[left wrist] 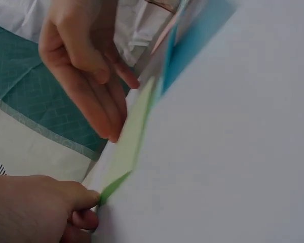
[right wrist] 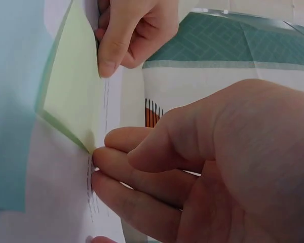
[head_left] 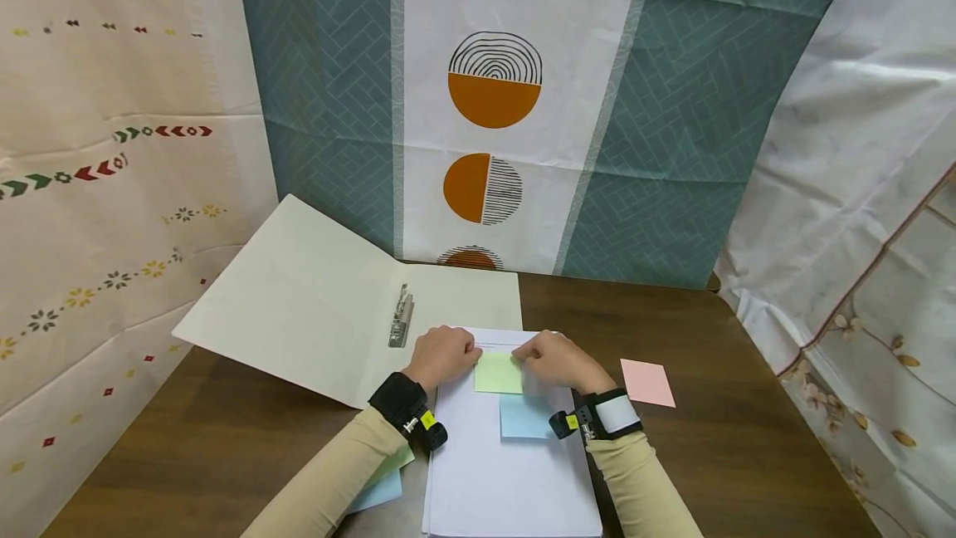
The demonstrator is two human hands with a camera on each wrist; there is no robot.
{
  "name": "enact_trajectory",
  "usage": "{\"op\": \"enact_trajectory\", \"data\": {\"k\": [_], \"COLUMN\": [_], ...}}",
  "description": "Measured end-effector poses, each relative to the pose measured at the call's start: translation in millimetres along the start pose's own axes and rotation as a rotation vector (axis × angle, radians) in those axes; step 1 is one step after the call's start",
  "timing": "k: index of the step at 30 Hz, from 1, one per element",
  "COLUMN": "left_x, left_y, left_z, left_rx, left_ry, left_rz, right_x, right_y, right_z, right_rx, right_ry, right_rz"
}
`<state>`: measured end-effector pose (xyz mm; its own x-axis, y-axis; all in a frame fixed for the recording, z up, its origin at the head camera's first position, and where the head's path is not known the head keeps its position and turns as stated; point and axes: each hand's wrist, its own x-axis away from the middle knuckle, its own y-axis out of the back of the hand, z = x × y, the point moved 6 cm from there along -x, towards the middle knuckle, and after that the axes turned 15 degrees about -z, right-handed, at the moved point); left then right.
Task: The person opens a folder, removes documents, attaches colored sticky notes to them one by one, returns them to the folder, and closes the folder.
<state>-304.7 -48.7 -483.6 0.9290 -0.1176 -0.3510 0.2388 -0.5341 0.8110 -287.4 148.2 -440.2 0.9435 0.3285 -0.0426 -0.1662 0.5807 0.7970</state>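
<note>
A person's left hand pinches the far-left corner of a green note atop stacked paper; straight fingers of the right hand touch near its far-right corner. Likely light, limp, easily creased: best held by those corners.

I see a table of dark wood. Along its far edge, toward the left corner, lies an open pale folder. Nearer, in the middle, there are white papers. On their left are a green note and a blue note; between the papers and the right edge, one pink note lies flat.
</note>
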Motion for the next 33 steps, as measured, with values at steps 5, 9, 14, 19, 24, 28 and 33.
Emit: {"op": "enact_trajectory", "data": {"k": [5, 9, 14, 19, 24, 28, 33], "left_x": [-9.1, -10.2, -7.1, -0.8, -0.8, -3.5, -5.5], "left_y": [3.3, 22.9, 15.5, 10.8, 11.4, 18.7, 28.9], "left_z": [2.7, -17.7, -27.8, -36.3, -32.8, -24.8, -15.5], "left_rx": [0.09, 0.167, 0.186, 0.116, 0.097, 0.094, 0.081], "left_ry": [-0.051, -0.128, -0.209, -0.196, -0.168, -0.101, -0.051], "left_rz": [-0.024, -0.015, 0.065, 0.125, 0.168, 0.225, 0.253], "right_x": [1, 2, 0, -1, -1, -1, 0], "right_y": [-1, -2, -3, -2, -2, -1, -2], "right_z": [2, 3, 1, 1, 0, 0, -1], "right_rx": [0.026, 0.036, 0.028, 0.017, 0.023, 0.034, 0.039], "right_ry": [0.024, 0.019, 0.025, 0.03, 0.015, -0.004, -0.017], "right_rz": [0.028, 0.03, 0.026, 0.025, 0.029, 0.023, 0.017]}}
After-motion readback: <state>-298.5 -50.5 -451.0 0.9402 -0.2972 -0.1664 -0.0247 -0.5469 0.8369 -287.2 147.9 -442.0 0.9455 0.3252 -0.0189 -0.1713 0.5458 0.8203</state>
